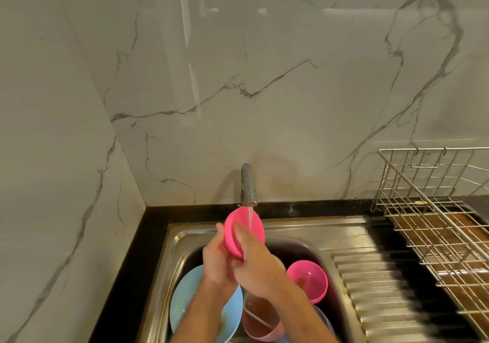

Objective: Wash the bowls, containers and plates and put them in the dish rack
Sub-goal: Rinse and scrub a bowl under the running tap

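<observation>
Rinsing is under way on one piece only: a pink bowl (244, 232) is held on edge under the running tap (248, 183), at 12 o'clock over the sink (304, 232). The left hand (215, 259) grasps its rim from the 9 o'clock side, fingers curled round the edge, while the right hand (250, 263) lies against its outer face with fingers fairly straight, rubbing by the look of it. Judging by what lies about, the job is near its start: the dish rack (434, 210) at 3 o'clock shows no dishes in the part in view. In the basin, unwashed, sit a blue plate (182, 297) at 7 o'clock, a second pink bowl (308, 280) at 4 o'clock and a pinkish container (260, 319) at 6 o'clock holding murky water.
</observation>
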